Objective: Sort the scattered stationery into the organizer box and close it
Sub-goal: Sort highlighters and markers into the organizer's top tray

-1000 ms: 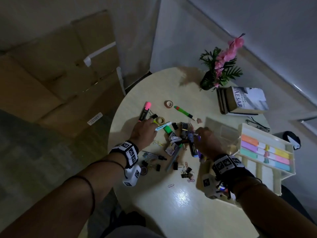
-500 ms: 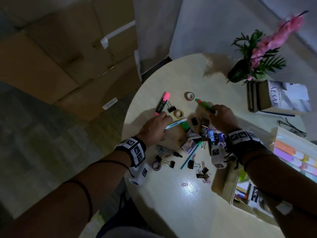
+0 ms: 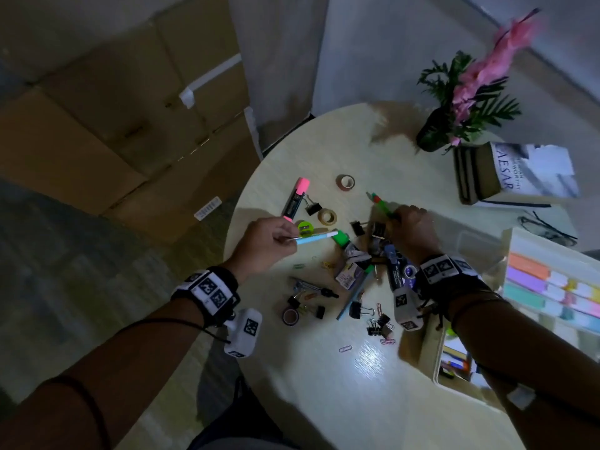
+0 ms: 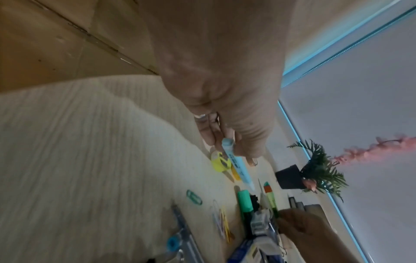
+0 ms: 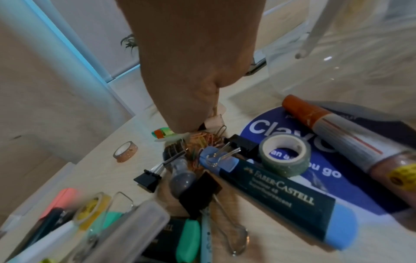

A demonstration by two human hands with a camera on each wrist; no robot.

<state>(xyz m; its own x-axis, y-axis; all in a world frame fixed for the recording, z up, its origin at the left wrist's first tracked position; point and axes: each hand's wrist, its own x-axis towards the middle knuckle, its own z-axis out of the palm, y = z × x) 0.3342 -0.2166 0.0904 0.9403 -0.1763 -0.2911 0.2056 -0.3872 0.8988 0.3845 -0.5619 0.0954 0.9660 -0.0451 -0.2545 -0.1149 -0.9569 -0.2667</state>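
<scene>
— Pale blue, that pen (image 3: 314, 238) pinched in the left hand (image 3: 263, 242). Fingers and thumb curl round its back end, tip pointing toward the pile on the table (image 3: 324, 384).

— And the right hand (image 3: 409, 229)?

— Fingers closed on the green pen (image 3: 382, 206) at the pile's far edge; its striped end sticks out past the knuckles.

— Where is the organizer box (image 3: 436, 349)?

— On the person's right, open, partly under the right forearm, with coloured sticky notes (image 3: 552, 287) in its raised lid.

— What could go wrong?

— Binder clips (image 3: 357, 227) and paper clips lie touching that green pen's end of the heap. Dragging the pen out low would likely scatter them further. Also, the blue pen is held only by its end; swinging it across to the box, I'd guess it could slip or snag the green highlighter (image 3: 341, 238).
</scene>
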